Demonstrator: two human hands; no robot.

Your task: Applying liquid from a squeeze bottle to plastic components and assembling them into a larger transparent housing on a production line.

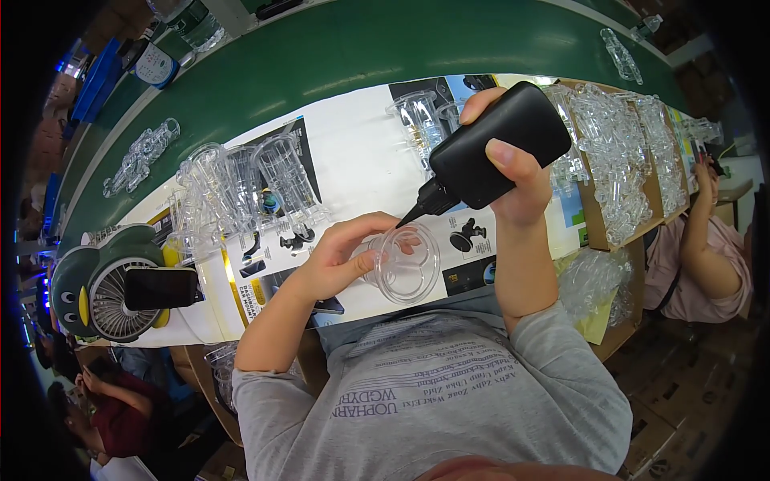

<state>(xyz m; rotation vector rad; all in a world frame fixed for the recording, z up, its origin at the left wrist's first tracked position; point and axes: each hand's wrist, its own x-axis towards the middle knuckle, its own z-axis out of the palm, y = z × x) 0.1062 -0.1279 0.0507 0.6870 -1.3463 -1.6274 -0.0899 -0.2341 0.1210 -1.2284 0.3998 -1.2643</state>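
My left hand (353, 255) is closed around a clear plastic cylinder with a flanged round rim (419, 279), tilted so the rim faces me. In my right hand (520, 172) is a black squeeze bottle (513, 132), tipped down to the left. Its narrow nozzle (413, 215) points at the upper edge of the rim; whether it touches I cannot tell. Several similar clear cylinders (285, 176) stand on the left of the printed sheets, and more clear cylinders (417, 120) stand behind the bottle.
A penguin-shaped fan (120, 289) with a phone (160, 289) in front stands at the left. Cardboard boxes (592, 216) of clear plastic parts (613, 152) are on the right. Clear parts (143, 156) lie on the green table (337, 48). Other people (702, 264) sit at both sides.
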